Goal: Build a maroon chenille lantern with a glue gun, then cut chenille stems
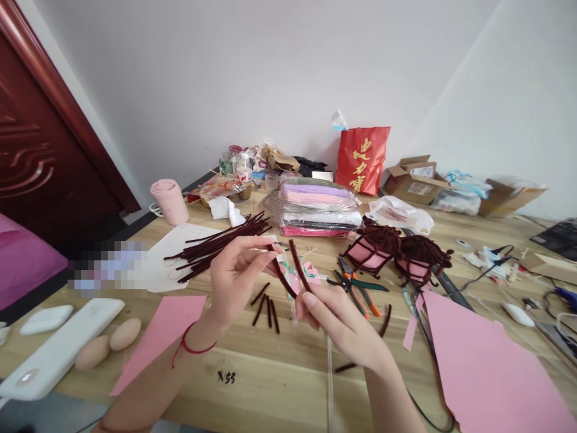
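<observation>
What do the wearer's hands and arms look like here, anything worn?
Both arms are bare to the frame edge, no sleeves, no gloves. The left hand has a thin red string bracelet at the wrist. The right hand shows no ring, watch or band. Nails look short and unpainted.

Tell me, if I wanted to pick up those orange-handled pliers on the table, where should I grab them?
Probably by the handles. The pliers lie flat on the wooden table, just beyond the right hand. Their dark nose points away toward the stacked packets, and the orange and green handles splay toward the near edge. Come from above on the near side and close your fingers around both handles together; the nose end is thin and sits among clutter.
</observation>
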{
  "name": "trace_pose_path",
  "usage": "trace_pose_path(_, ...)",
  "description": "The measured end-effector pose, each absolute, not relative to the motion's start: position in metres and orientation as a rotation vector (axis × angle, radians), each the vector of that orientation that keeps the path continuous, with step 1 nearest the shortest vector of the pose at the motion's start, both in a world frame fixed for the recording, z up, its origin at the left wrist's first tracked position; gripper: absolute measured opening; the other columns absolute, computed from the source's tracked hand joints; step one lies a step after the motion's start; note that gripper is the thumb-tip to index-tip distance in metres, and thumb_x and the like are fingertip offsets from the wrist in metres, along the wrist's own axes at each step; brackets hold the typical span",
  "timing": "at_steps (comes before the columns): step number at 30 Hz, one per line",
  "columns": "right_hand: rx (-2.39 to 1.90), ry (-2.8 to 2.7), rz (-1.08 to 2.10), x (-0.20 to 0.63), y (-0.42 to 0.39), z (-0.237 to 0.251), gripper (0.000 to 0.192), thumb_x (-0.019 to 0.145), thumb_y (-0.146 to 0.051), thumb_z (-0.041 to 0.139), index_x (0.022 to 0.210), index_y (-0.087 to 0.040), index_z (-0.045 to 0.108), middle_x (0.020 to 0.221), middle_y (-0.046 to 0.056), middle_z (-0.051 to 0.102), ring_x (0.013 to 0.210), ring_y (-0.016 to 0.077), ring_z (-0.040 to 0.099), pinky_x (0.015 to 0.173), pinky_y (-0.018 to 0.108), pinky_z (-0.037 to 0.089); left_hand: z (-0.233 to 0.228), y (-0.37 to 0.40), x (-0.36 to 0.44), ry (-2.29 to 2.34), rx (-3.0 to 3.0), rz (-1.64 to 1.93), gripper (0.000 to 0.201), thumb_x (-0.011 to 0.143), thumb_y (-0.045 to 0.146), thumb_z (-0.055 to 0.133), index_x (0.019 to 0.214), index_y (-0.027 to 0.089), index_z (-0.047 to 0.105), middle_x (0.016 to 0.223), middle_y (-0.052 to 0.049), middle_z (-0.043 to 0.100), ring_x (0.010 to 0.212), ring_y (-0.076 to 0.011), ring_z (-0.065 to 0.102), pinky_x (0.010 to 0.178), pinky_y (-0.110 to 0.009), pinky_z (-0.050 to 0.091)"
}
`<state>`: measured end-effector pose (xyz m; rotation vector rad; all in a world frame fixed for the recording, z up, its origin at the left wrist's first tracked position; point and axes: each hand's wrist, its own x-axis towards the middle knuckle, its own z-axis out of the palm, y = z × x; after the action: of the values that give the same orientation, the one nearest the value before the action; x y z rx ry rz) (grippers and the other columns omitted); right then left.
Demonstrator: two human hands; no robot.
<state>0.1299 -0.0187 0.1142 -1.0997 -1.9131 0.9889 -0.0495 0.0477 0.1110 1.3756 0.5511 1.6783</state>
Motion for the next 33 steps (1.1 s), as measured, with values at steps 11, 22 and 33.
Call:
trace_pose_path(11, -1.015, -2.052, 0.997, 0.131, -0.017, 0.11, 0.042, 0.104, -0.037, 0.037, 0.069, -0.018, 0.052, 0.066, -0.001, 0.052, 0.065, 0.0112, 0.049, 0.067, 0.024, 0.037, 0.113, 0.043, -0.057, 0.53, 1.286, 1.493, 0.018, 0.078, 0.014, 0.076, 0.093, 0.026, 0.079, 0.083, 0.0, 0.08, 0.062, -0.0142, 0.074, 0.053, -0.02, 0.063)
trace_pose_path(22, -1.012, -2.059, 1.023, 0.127, -0.014, 0.11, 0.042, 0.103, -0.034, 0.038, 0.065, -0.018, 0.051, 0.061, -0.002, 0.05, 0.061, 0.0105, 0.047, 0.064, 0.023, 0.037, 0.116, 0.04, -0.056, 0.528, 1.335, 1.397, 0.015, 0.08, 0.017, 0.076, 0.092, 0.025, 0.079, 0.08, 0.0, 0.08, 0.064, -0.0121, 0.074, 0.054, -0.015, 0.06)
trace_pose_path(33, -1.096, -1.648, 0.951, 0.105, -0.023, 0.097, 0.034, 0.101, -0.046, 0.041, 0.126, -0.026, 0.053, 0.12, 0.006, 0.061, 0.114, 0.0196, 0.055, 0.1, 0.033, 0.043, 0.111, 0.038, -0.051, 0.71, 1.682, 1.48, 0.01, 0.077, 0.019, 0.077, 0.086, 0.024, 0.079, 0.086, -0.004, 0.078, 0.078, -0.0168, 0.073, 0.074, -0.026, 0.06)
